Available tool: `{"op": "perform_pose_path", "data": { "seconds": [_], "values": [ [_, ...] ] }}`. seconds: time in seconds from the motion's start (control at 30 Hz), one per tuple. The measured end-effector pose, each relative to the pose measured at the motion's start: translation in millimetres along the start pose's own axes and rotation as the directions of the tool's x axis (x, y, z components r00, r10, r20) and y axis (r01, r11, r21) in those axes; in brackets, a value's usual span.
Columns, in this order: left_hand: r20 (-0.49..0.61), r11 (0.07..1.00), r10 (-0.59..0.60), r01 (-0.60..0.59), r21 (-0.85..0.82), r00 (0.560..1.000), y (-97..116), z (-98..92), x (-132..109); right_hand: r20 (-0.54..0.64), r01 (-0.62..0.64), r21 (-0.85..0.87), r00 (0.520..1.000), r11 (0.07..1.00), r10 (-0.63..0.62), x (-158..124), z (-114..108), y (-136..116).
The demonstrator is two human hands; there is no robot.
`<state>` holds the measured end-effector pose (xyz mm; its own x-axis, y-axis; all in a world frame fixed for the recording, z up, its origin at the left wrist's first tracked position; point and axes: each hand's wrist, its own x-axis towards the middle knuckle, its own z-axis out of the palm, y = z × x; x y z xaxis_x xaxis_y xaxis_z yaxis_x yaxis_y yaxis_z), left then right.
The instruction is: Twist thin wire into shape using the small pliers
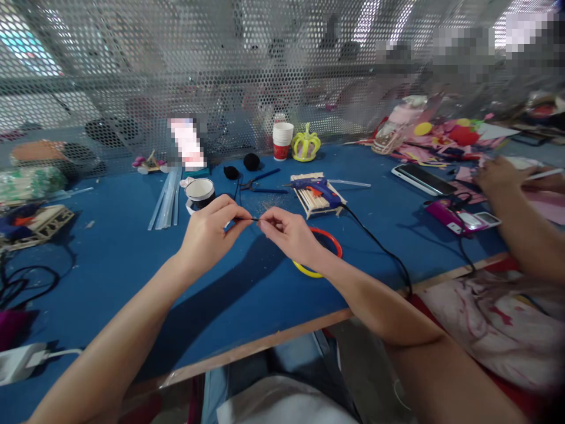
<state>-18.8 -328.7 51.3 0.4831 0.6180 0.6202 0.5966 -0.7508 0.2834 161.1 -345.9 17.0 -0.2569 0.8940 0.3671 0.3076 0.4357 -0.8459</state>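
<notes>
A thin black strand (255, 219) runs taut between my two hands above the blue table. My left hand (214, 229) pinches one end of it between thumb and fingers. Close by, my right hand (289, 235) pinches the other end, its fingers curled. A white cup with a black band (200, 194) stands just behind my left hand. Beyond both hands lie blue-handled pliers (262, 185) and two black balls, one small (231, 172) and one larger (251, 162). Partly behind my right wrist is a red and yellow ring (338, 244).
A blue glue gun (324, 191) rests on a small stick rack (315, 206), its cable trailing over the table edge. Clear glue sticks (165, 200), stacked paper cups (282, 141) and a yellow-green crown (306, 146) stand behind. At right, another person's hand (501, 176) is near phones and pink scraps.
</notes>
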Motion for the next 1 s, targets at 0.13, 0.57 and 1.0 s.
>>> {"op": "perform_pose_path", "data": {
  "seconds": [0.13,0.57,1.0],
  "values": [
    [-0.006,1.000,-0.005,0.005,-0.002,1.000,0.3,-0.8,0.5,-0.012,0.004,0.015,1.000,1.000,-0.004,-0.3,0.4,-0.4],
    [-0.035,1.000,0.005,-0.006,-0.014,0.999,-2.4,0.0,-0.3,0.024,0.016,-0.003,1.000,1.000,-0.016,-1.4,-0.8,-1.8],
    [0.020,1.000,0.026,-0.026,0.004,0.999,-0.1,-0.7,0.3,-0.068,0.041,0.003,0.997,0.999,-0.040,0.9,-0.3,0.3]
  ]
}}
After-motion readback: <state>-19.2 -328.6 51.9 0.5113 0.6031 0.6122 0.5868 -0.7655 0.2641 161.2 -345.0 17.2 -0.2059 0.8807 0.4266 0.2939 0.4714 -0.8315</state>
